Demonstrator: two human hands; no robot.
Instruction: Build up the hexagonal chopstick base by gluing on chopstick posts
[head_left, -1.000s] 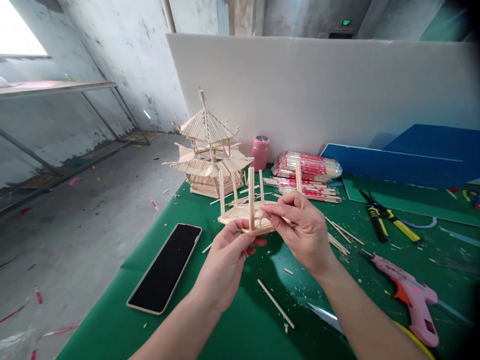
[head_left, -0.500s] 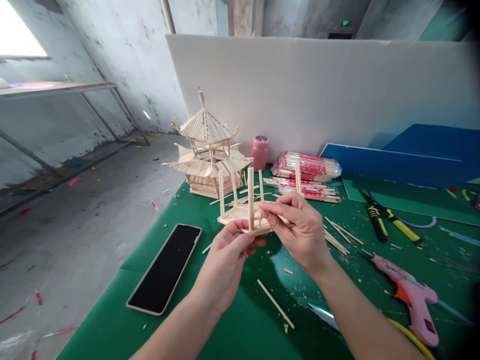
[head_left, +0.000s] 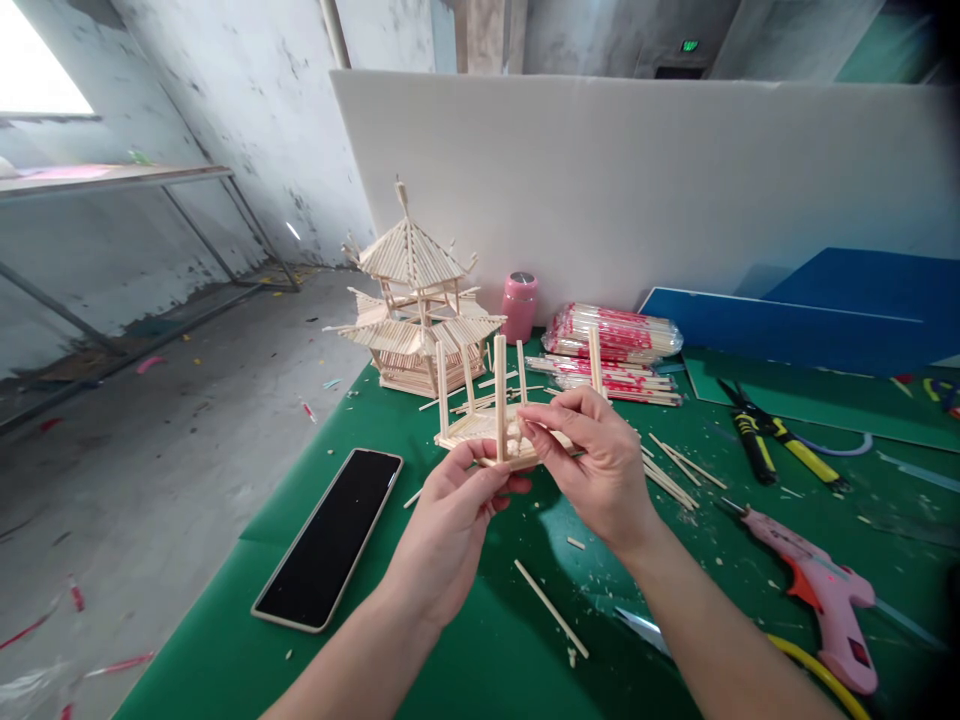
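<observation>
Between the two hands I have the stick frame (head_left: 466, 432), a flat, many-sided base with slim posts standing up from it. My left hand (head_left: 459, 520) is closed on its near edge, thumb and fingers pinching the base at the foot of the nearest post (head_left: 501, 395). Just right of that post, my right hand (head_left: 604, 475) has thumb and forefinger pressed together on a small pale piece (head_left: 517, 427), largely hidden by the fingertips; another post rises behind the knuckles. I cannot tell whether the base touches the green tabletop (head_left: 450, 670) below.

Beyond the grip and to its left stands a tiered stick pavilion (head_left: 414, 330), with a pink jar (head_left: 519, 308) beside it. Behind my right hand lie wrapped bundles of sticks (head_left: 613, 342). Left of my left hand, well apart, a phone (head_left: 328, 540) lies screen up. A loose stick (head_left: 551, 608) rests nearer me than the grip, between the forearms. Off to the right of my right hand are yellow-and-black pliers (head_left: 780, 435) and, closer in, a pink glue gun (head_left: 823, 590). A metal tip (head_left: 639, 628) pokes out by my right forearm.
</observation>
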